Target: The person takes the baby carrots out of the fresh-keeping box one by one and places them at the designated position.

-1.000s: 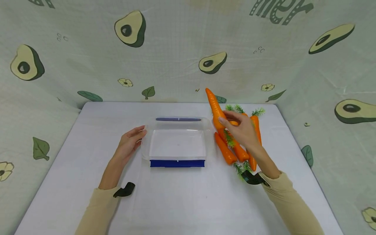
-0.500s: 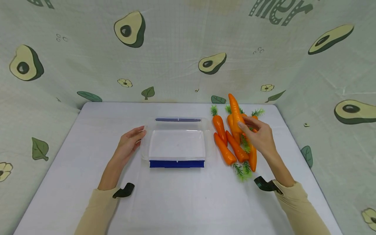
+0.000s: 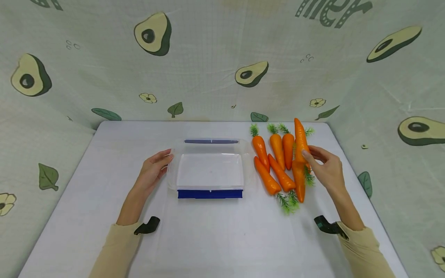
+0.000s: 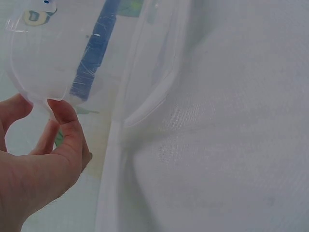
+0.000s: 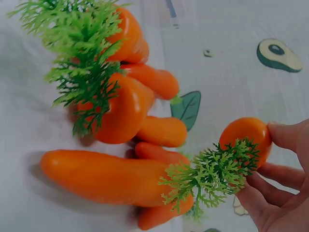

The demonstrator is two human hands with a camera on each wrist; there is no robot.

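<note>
A clear plastic food container with blue side latches (image 3: 210,170) sits mid-table. My left hand (image 3: 153,170) pinches its left rim between thumb and fingertips, as the left wrist view shows at the container's corner (image 4: 41,63). My right hand (image 3: 326,168) holds an orange carrot (image 3: 300,135) by its thick end, the tip pointing away from me. In the right wrist view its leafy green top (image 5: 217,171) hangs below the thumb and fingers. Beneath and beside it lie several more carrots (image 3: 267,177) with green tops, partly hidden by the held one.
A white-covered table (image 3: 208,239) bears everything. Behind it and at the sides hangs a pale cloth (image 3: 201,77) printed with avocados and leaves. The carrot group lies to the right of the container, close to its right wall.
My right hand has carried the carrot rightward and a little toward me, from beside the container to over the right side of the carrot group. The left hand and container have stayed put.
</note>
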